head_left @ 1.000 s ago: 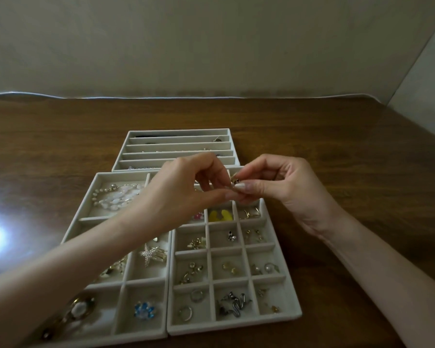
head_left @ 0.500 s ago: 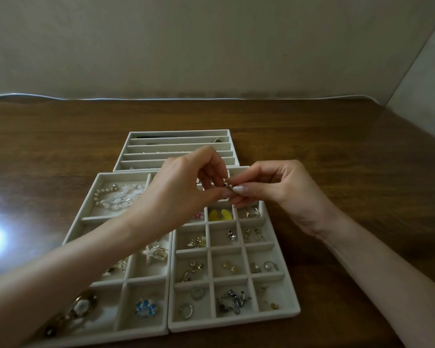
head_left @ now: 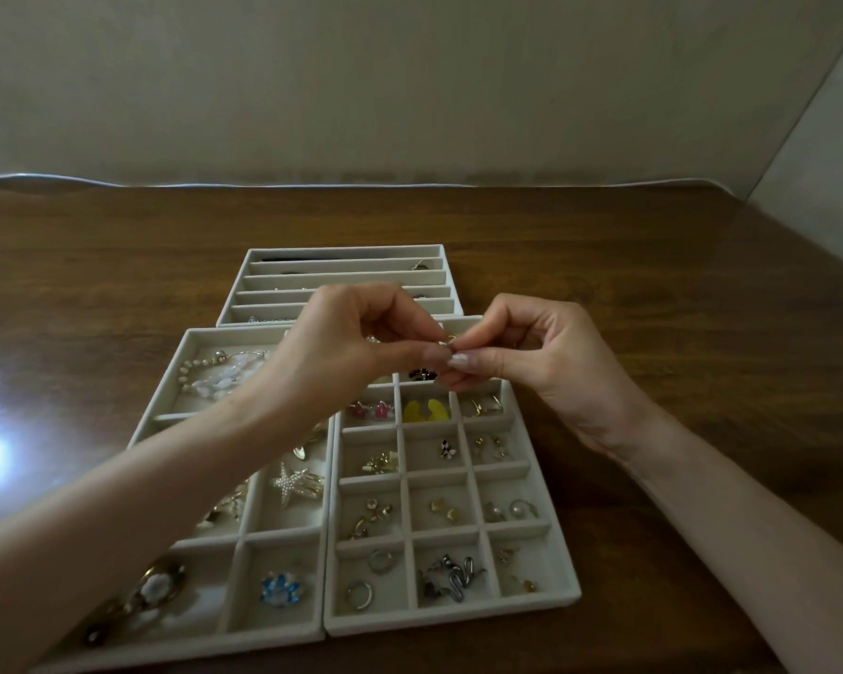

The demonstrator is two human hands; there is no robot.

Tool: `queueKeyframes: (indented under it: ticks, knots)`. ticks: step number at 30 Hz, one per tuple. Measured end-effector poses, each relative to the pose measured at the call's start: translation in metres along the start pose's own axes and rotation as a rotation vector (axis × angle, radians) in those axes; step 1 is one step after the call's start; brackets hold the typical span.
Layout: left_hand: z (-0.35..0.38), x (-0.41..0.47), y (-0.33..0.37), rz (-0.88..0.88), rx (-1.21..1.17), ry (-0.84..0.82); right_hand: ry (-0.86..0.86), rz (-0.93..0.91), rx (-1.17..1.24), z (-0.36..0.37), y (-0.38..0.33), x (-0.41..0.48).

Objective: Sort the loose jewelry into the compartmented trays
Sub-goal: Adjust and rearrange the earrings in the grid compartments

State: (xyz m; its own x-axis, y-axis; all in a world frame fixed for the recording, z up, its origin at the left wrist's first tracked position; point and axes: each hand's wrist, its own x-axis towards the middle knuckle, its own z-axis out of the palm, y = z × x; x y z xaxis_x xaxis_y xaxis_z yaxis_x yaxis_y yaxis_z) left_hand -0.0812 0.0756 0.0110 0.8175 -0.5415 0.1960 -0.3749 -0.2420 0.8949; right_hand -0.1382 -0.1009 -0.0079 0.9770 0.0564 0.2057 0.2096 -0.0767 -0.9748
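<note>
Left grip (head_left: 351, 342) and right grip (head_left: 546, 352) both pinch one tiny metallic piece (head_left: 446, 342) between thumb and fingertips. They hold it in the air over the 12 o'clock end of the small-cell tray (head_left: 448, 618), mid-frame in the head view. It is too small to identify. If either pinch slackens, the piece would likely drop into an occupied cell and mix with what lies there. It could also bounce past the rim onto the dark tabletop (head_left: 653, 284), where it would be hard to spot.

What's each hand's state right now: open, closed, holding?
Left hand: closed, pinching a small metallic piece at its fingertips.
Right hand: closed, pinching the same piece from the other side.
</note>
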Motion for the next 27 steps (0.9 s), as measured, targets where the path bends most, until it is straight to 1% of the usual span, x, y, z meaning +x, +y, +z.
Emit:
queueKeyframes:
  ticks: [3,7,12,15,18,21,24,27]
  knots:
    - [0.0,-0.001,0.001,-0.008,-0.006,-0.009,-0.008,-0.021,-0.021,-0.001,0.0,0.0]
    - [0.002,-0.004,-0.002,-0.005,0.082,0.001,-0.032,-0.024,-0.082,-0.004,0.001,0.0]
    - [0.005,-0.005,-0.001,-0.013,0.104,-0.015,-0.133,-0.034,-0.18,-0.003,0.001,-0.002]
    - [0.001,-0.005,0.0,-0.003,0.146,-0.03,-0.097,-0.035,-0.19,-0.005,-0.001,-0.003]
    - [-0.005,-0.007,0.003,0.072,0.283,-0.097,0.052,-0.046,-0.194,-0.012,0.0,0.0]
    - [-0.003,-0.012,0.005,0.183,0.55,-0.267,0.179,-0.05,-0.201,-0.02,0.004,0.003]
    - [0.002,-0.018,0.005,0.276,0.779,-0.422,0.209,-0.038,-0.224,-0.021,0.007,0.004]
    - [0.006,-0.021,0.005,0.312,0.87,-0.449,0.215,-0.032,-0.237,-0.021,0.007,0.005]
